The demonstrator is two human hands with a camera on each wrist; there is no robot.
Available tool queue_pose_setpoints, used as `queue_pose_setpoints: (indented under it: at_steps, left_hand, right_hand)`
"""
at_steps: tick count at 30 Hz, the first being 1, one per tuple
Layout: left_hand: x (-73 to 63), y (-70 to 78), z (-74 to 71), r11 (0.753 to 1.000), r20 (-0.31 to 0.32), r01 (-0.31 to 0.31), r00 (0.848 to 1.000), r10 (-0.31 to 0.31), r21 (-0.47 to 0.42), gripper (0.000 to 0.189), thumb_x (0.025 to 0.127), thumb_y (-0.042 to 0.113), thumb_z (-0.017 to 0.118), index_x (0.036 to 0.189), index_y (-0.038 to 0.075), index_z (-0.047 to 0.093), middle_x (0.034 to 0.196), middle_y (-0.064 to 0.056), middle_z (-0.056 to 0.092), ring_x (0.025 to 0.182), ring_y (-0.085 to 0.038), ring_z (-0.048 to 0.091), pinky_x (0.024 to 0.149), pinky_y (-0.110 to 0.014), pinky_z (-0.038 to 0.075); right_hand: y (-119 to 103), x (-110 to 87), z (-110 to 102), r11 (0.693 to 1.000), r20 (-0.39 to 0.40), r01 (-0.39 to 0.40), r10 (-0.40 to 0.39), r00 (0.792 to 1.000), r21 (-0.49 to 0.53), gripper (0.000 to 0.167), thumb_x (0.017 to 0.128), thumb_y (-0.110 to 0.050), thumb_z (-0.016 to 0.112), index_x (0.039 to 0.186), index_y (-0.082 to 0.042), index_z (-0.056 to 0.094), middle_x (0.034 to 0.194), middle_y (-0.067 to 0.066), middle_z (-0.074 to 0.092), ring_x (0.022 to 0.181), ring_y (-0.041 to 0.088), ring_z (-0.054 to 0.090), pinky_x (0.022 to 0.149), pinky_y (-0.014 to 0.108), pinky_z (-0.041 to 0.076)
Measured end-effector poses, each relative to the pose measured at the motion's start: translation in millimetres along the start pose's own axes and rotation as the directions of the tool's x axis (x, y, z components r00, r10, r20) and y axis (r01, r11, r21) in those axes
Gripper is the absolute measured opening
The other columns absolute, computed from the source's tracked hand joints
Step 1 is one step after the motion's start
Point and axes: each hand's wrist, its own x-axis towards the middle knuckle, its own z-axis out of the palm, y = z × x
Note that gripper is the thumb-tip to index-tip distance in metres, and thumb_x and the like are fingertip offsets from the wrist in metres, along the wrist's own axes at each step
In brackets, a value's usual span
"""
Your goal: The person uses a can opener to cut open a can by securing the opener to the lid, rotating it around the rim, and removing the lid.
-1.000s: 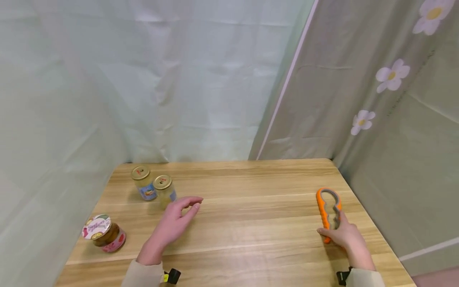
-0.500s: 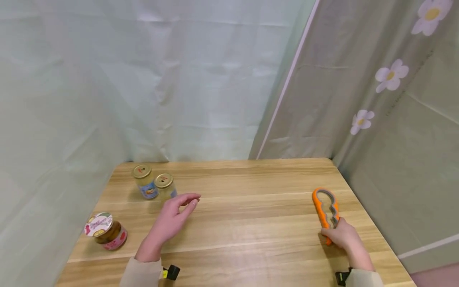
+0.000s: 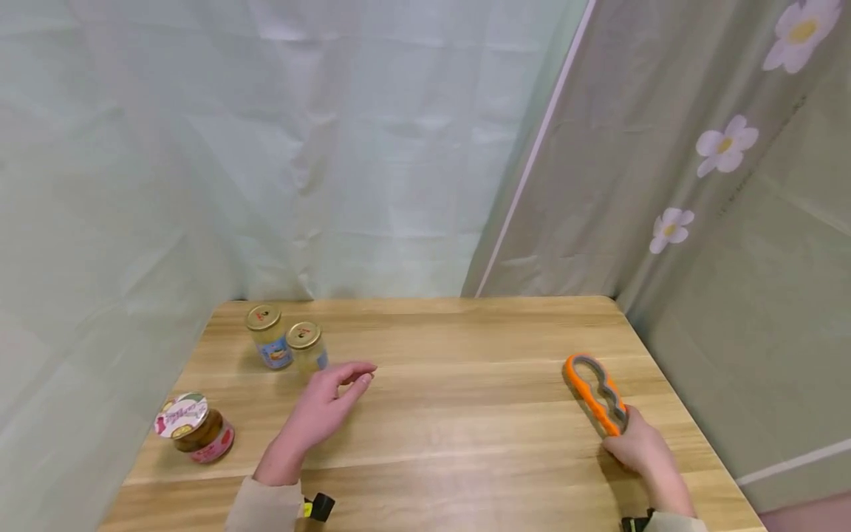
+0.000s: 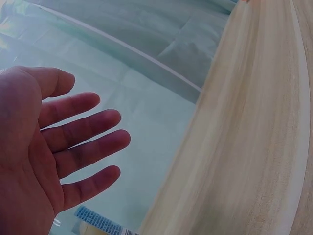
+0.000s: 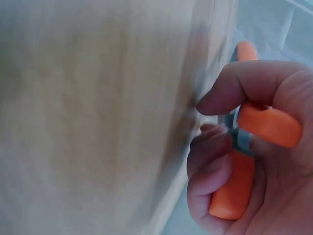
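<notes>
My right hand (image 3: 640, 445) grips the near end of an orange and grey jar opener (image 3: 590, 390), its row of rounded cut-outs showing in the head view. Up close in the right wrist view, fingers curl round the opener's orange handle ends (image 5: 232, 193). On the left side my left hand (image 3: 326, 403) hovers over the table with relaxed fingers, holding nothing. Just beyond it stands a gold-lidded jar (image 3: 306, 343), partly hidden by the hand. Another gold-lidded jar (image 3: 271, 341) with a blue label is behind it. A brown jar (image 3: 202, 436) with a patterned lid stands at the near left.
All of these are on a wood-grain table (image 3: 459, 414). Pale curtains (image 3: 372, 148) hang behind its back edge and along both sides, with printed flowers (image 3: 728, 145) at the right.
The right hand has closed round the jar opener's near end, and the opener's far end has swung to the left. The left hand has barely moved.
</notes>
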Motion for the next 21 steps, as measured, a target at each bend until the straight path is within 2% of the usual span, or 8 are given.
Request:
queue_pose_setpoints:
  at_steps: [4,6,11,14,18,21]
  left_hand:
    - [0.3,-1.2,1.6,1.0,-0.024,-0.017,1.0,0.017,0.01,0.026,0.111,0.026,0.062,0.128,0.013,0.076,0.123,0.0,0.076,0.114,-0.021,0.069,0.098,-0.054,0.056]
    - [1.2,-1.0,2.3,0.999,-0.049,-0.04,0.998,0.04,0.006,0.024,0.111,0.025,0.062,0.126,0.014,0.077,0.122,0.002,0.076,0.112,-0.02,0.07,0.096,-0.052,0.056]
    - [0.3,-2.0,-0.6,0.996,-0.119,-0.093,0.989,0.092,0.001,0.02,0.111,0.019,0.062,0.121,0.014,0.079,0.115,0.001,0.078,0.105,-0.016,0.071,0.088,-0.04,0.059]
    - [0.2,-3.3,-1.8,0.994,-0.15,-0.113,0.982,0.112,0.006,0.019,0.11,0.016,0.062,0.118,0.014,0.079,0.11,0.002,0.078,0.101,-0.013,0.071,0.083,-0.035,0.059]
    - [-1.4,-4.5,-2.7,0.993,-0.173,-0.114,0.978,0.114,0.005,0.019,0.109,0.013,0.062,0.119,0.012,0.078,0.106,0.005,0.078,0.096,-0.01,0.071,0.081,-0.034,0.058]
    - [0.4,-5.4,-3.9,0.993,-0.195,-0.122,0.974,0.118,-0.007,0.018,0.109,0.012,0.062,0.118,0.012,0.078,0.103,0.006,0.077,0.092,-0.01,0.07,0.079,-0.032,0.057]
  right_hand:
    - [-2.0,0.4,-0.1,0.996,0.007,-0.008,0.007,1.0,0.09,0.079,0.078,-0.007,0.072,0.147,0.006,0.039,0.092,0.019,0.063,0.058,0.026,0.06,0.053,0.038,0.051]
    - [-4.1,2.4,-1.5,0.995,-0.012,0.002,-0.001,1.0,0.096,0.077,0.076,-0.005,0.07,0.147,0.005,0.041,0.092,0.018,0.064,0.056,0.026,0.059,0.052,0.037,0.05]
    - [-13.2,6.0,1.7,0.997,-0.058,0.073,-0.071,0.996,0.03,0.066,0.083,-0.011,0.065,0.143,0.008,0.044,0.106,0.024,0.066,0.077,0.031,0.06,0.061,0.039,0.046]
    - [-18.8,8.6,3.5,0.994,-0.07,0.106,-0.105,0.992,0.006,0.058,0.086,-0.012,0.064,0.137,0.009,0.046,0.107,0.022,0.066,0.086,0.033,0.058,0.067,0.04,0.044]
    - [-23.9,10.1,5.8,0.991,-0.07,0.131,-0.128,0.989,0.03,0.06,0.086,-0.012,0.065,0.139,0.007,0.044,0.107,0.019,0.065,0.089,0.033,0.059,0.07,0.042,0.046]
    - [-30.0,9.1,7.9,0.983,-0.092,0.155,-0.146,0.985,0.099,0.059,0.088,-0.009,0.065,0.141,0.006,0.043,0.109,0.019,0.063,0.092,0.033,0.058,0.073,0.042,0.045]
